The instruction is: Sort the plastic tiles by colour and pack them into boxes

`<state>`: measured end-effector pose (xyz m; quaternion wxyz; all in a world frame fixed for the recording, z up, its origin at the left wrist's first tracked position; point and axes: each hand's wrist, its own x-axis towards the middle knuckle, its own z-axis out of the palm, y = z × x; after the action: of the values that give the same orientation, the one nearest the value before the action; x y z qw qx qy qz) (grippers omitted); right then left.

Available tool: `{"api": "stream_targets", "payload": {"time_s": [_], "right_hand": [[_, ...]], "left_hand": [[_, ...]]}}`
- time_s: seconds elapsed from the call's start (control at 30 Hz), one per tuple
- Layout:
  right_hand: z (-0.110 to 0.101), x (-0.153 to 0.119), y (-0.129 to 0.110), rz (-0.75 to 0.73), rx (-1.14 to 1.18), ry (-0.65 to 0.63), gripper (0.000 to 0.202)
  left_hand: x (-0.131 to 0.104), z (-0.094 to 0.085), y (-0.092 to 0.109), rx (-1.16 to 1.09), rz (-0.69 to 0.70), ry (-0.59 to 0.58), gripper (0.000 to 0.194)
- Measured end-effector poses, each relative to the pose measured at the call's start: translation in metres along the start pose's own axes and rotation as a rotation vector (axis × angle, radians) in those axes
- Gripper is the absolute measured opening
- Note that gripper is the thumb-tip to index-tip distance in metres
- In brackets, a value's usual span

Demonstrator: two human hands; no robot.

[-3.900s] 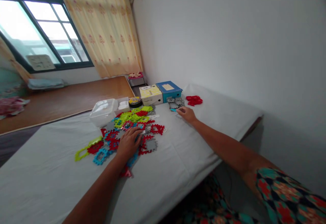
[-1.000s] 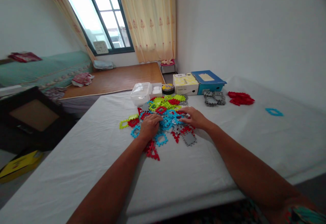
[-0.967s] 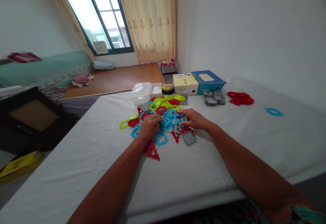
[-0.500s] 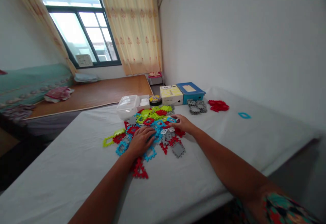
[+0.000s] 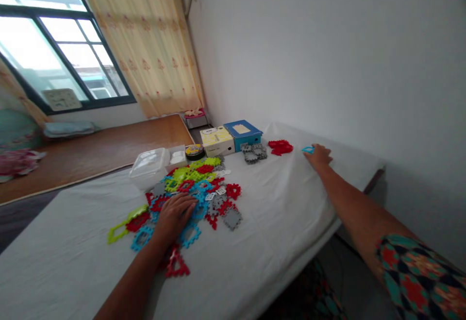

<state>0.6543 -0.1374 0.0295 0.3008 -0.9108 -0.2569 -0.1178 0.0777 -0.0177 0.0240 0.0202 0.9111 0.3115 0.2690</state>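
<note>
Interlocking plastic pieces in red, blue, lime green and grey lie in a loose pile (image 5: 198,186) on the white-covered table (image 5: 269,242). My left hand (image 5: 174,215) rests flat on the left part of the pile, fingers stretched out over blue and red pieces. Far to the right, my right hand (image 5: 319,156) is at the table's back side, thumb and fingertips closed on a blue piece (image 5: 307,149). Between pile and right hand lie a small group of red pieces (image 5: 280,147) and a group of grey pieces (image 5: 254,152).
Behind the pile stand a clear plastic box (image 5: 150,164), a small white container (image 5: 177,158), a round black tin (image 5: 195,152), a yellow box (image 5: 217,140) and a blue box (image 5: 243,133). A wall (image 5: 327,58) rises along the table's back right.
My right hand has moved from the pile to the far right, where a lone blue piece lay. The view has turned right. My left hand stays on the pile.
</note>
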Motion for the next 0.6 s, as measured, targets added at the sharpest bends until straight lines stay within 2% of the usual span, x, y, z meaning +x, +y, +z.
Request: {"api": "stream_targets", "payload": {"time_s": [0.07,0.13,0.17,0.2,0.27,0.33,0.43,0.53,0.6], "right_hand": [[0.01,0.007,0.031,0.022,-0.019,-0.053,0.056],[0.025,0.013,0.053,-0.004,0.02,-0.043,0.062],[0.033,0.016,0.06,-0.054,0.06,0.029,0.062],[0.039,0.017,0.063,-0.124,0.097,0.099,0.061],[0.045,0.015,0.056,-0.243,0.152,0.192,0.054],[0.043,0.005,0.03,-0.364,0.172,0.192,0.048],[0.033,-0.031,-0.038,-0.609,0.22,0.068,0.044],[0.025,-0.089,-0.117,-0.912,0.361,-0.132,0.041],[0.021,-0.134,-0.162,-1.079,0.439,-0.264,0.04]], "left_hand": [[0.003,-0.018,0.0,-0.003,-0.072,0.091,0.029],[0.0,-0.039,-0.012,-0.016,-0.207,0.241,0.033],[-0.004,-0.048,-0.023,-0.018,-0.327,0.335,0.035],[-0.01,-0.056,-0.035,-0.019,-0.464,0.382,0.036],[-0.027,-0.064,-0.058,-0.022,-0.693,0.345,0.037],[-0.041,-0.059,-0.074,-0.041,-0.773,0.249,0.034],[-0.043,-0.036,-0.077,-0.079,-0.706,0.197,0.031],[-0.032,-0.019,-0.069,-0.113,-0.611,0.206,0.036],[-0.026,-0.02,-0.065,-0.154,-0.571,0.266,0.042]]}}
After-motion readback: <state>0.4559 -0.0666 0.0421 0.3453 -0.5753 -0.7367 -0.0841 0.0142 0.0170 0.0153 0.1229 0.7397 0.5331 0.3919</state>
